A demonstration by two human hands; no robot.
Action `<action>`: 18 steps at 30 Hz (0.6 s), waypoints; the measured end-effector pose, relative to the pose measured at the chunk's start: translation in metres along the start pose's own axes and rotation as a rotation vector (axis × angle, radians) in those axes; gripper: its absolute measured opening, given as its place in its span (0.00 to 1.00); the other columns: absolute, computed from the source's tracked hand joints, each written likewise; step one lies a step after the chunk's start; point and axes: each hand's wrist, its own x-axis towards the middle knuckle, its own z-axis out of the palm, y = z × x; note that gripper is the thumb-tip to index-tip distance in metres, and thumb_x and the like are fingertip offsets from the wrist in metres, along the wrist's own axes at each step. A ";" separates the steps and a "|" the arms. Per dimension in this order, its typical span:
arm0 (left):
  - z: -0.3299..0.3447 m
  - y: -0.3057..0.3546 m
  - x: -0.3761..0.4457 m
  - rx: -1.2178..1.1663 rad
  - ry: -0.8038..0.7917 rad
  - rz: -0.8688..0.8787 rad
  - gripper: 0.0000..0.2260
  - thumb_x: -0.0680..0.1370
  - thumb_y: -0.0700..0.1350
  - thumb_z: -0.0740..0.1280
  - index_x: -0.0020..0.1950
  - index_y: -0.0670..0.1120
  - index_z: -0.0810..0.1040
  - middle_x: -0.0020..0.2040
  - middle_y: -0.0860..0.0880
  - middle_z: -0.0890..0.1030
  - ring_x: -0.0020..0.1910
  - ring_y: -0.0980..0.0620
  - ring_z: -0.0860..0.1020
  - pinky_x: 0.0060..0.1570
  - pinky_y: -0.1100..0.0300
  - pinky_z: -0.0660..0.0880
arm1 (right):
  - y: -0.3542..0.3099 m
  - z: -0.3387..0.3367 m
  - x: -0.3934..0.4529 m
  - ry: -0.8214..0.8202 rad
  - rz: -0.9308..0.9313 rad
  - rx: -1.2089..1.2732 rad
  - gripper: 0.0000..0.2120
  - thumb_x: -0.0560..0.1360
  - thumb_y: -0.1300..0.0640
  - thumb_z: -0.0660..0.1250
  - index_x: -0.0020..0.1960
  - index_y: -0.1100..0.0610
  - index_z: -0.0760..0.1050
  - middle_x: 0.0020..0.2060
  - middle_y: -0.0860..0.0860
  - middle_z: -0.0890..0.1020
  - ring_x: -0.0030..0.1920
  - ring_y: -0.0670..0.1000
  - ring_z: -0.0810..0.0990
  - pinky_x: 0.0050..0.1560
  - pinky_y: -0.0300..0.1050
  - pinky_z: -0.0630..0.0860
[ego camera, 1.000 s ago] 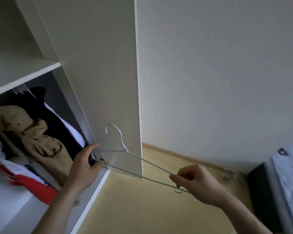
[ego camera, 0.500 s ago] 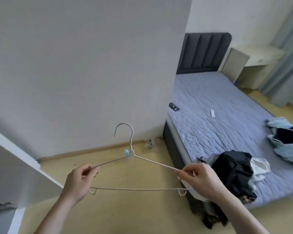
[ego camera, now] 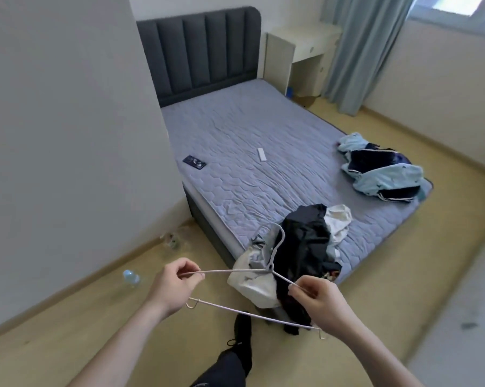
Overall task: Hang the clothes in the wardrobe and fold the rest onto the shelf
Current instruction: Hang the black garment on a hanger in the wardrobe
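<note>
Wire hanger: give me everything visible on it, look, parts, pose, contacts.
The wire hanger is thin, pale, metal-looking wire with a curved hook on top, two sloping shoulders, a straight bottom bar and a small notch hook at each end. It carries no garment. The left hand pinches one shoulder, the right hand the other, holding it in the air before the bed's near corner, hook pointing away.

Soft, even daylight fills the bedroom, entering from the window [ego camera: 456,9] at the upper right, far from the hands, where the panes glare nearly white. The curtain [ego camera: 355,51] beside it is evenly lit. Shadows are faint: a dim band lies under the bed [ego camera: 263,152] along the floor [ego camera: 403,275], beyond the grip. The wide-angle lens bows the wall [ego camera: 54,135] and skirting at the edges. Detail is soft throughout, with slight blur and compression smearing near the hands.
</note>
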 end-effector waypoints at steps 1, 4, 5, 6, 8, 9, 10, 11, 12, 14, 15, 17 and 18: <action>0.014 0.006 0.019 -0.005 -0.011 -0.003 0.07 0.73 0.44 0.77 0.43 0.56 0.82 0.41 0.54 0.85 0.44 0.53 0.82 0.48 0.57 0.77 | 0.009 -0.010 0.009 0.026 0.029 0.023 0.14 0.79 0.50 0.70 0.35 0.49 0.77 0.26 0.44 0.75 0.29 0.43 0.70 0.34 0.40 0.67; 0.057 0.018 0.076 0.039 -0.009 -0.005 0.11 0.73 0.43 0.75 0.48 0.58 0.80 0.52 0.55 0.82 0.53 0.51 0.80 0.56 0.55 0.75 | 0.037 -0.045 0.039 0.119 0.118 0.037 0.15 0.79 0.50 0.70 0.35 0.53 0.77 0.26 0.44 0.71 0.29 0.43 0.67 0.34 0.40 0.65; 0.070 0.024 0.091 0.059 -0.018 -0.011 0.12 0.73 0.43 0.75 0.50 0.58 0.78 0.54 0.54 0.80 0.54 0.51 0.79 0.57 0.55 0.74 | 0.046 -0.057 0.051 0.140 0.150 0.031 0.16 0.79 0.50 0.70 0.35 0.55 0.76 0.25 0.44 0.70 0.29 0.43 0.67 0.33 0.39 0.64; 0.084 0.028 0.107 0.070 -0.037 -0.027 0.12 0.74 0.43 0.74 0.52 0.57 0.78 0.54 0.54 0.79 0.54 0.52 0.78 0.57 0.56 0.74 | 0.054 -0.069 0.062 0.156 0.180 0.026 0.17 0.79 0.50 0.70 0.35 0.56 0.75 0.25 0.44 0.68 0.29 0.43 0.65 0.32 0.38 0.62; 0.114 0.034 0.138 0.081 -0.106 -0.067 0.11 0.73 0.43 0.74 0.51 0.56 0.79 0.54 0.54 0.79 0.52 0.54 0.79 0.55 0.57 0.74 | 0.067 -0.091 0.086 0.195 0.222 0.005 0.19 0.79 0.51 0.70 0.33 0.57 0.72 0.25 0.44 0.65 0.29 0.43 0.64 0.32 0.41 0.61; 0.130 0.036 0.153 0.092 -0.151 -0.082 0.10 0.73 0.43 0.74 0.51 0.55 0.79 0.53 0.53 0.80 0.51 0.54 0.79 0.55 0.56 0.75 | 0.074 -0.101 0.098 0.216 0.237 -0.005 0.19 0.78 0.51 0.70 0.32 0.57 0.71 0.25 0.44 0.65 0.28 0.43 0.63 0.32 0.43 0.61; 0.148 0.038 0.169 0.112 -0.199 -0.092 0.10 0.73 0.44 0.73 0.50 0.55 0.79 0.53 0.52 0.81 0.50 0.53 0.80 0.55 0.55 0.77 | 0.079 -0.111 0.111 0.237 0.252 -0.010 0.19 0.78 0.51 0.70 0.32 0.56 0.69 0.25 0.44 0.65 0.28 0.43 0.63 0.33 0.45 0.62; 0.165 0.042 0.182 0.149 -0.253 -0.100 0.09 0.72 0.44 0.73 0.50 0.54 0.79 0.53 0.51 0.81 0.51 0.51 0.80 0.56 0.55 0.77 | 0.085 -0.120 0.123 0.257 0.267 -0.010 0.20 0.78 0.51 0.70 0.31 0.55 0.69 0.25 0.44 0.65 0.28 0.44 0.63 0.33 0.46 0.62; 0.183 0.044 0.195 0.194 -0.314 -0.106 0.09 0.72 0.44 0.72 0.51 0.53 0.79 0.54 0.51 0.81 0.52 0.50 0.80 0.57 0.56 0.76 | 0.091 -0.128 0.135 0.272 0.291 -0.012 0.20 0.78 0.51 0.70 0.32 0.57 0.69 0.25 0.44 0.65 0.28 0.44 0.63 0.33 0.46 0.62; 0.217 0.055 0.215 0.289 -0.429 -0.128 0.09 0.73 0.46 0.72 0.53 0.51 0.80 0.55 0.52 0.81 0.54 0.51 0.79 0.55 0.60 0.74 | 0.104 -0.144 0.156 0.297 0.341 -0.013 0.19 0.79 0.50 0.69 0.36 0.62 0.71 0.25 0.45 0.66 0.28 0.45 0.63 0.32 0.45 0.62; 0.232 0.061 0.223 0.319 -0.473 -0.144 0.10 0.73 0.47 0.71 0.54 0.52 0.80 0.55 0.52 0.81 0.53 0.52 0.78 0.54 0.61 0.73 | 0.111 -0.152 0.165 0.311 0.361 -0.002 0.19 0.79 0.51 0.69 0.37 0.63 0.72 0.25 0.45 0.66 0.28 0.45 0.64 0.32 0.44 0.62; 0.262 0.070 0.240 0.346 -0.532 -0.188 0.08 0.74 0.48 0.71 0.53 0.52 0.79 0.55 0.53 0.81 0.52 0.54 0.77 0.52 0.62 0.72 | 0.124 -0.168 0.182 0.329 0.392 0.033 0.18 0.80 0.52 0.68 0.38 0.64 0.74 0.25 0.45 0.67 0.28 0.45 0.64 0.32 0.43 0.63; 0.275 0.073 0.248 0.351 -0.548 -0.212 0.07 0.75 0.48 0.70 0.52 0.53 0.78 0.55 0.53 0.81 0.52 0.54 0.77 0.52 0.62 0.72 | 0.131 -0.176 0.191 0.329 0.410 0.049 0.18 0.80 0.52 0.68 0.38 0.64 0.73 0.25 0.45 0.67 0.28 0.45 0.64 0.32 0.43 0.63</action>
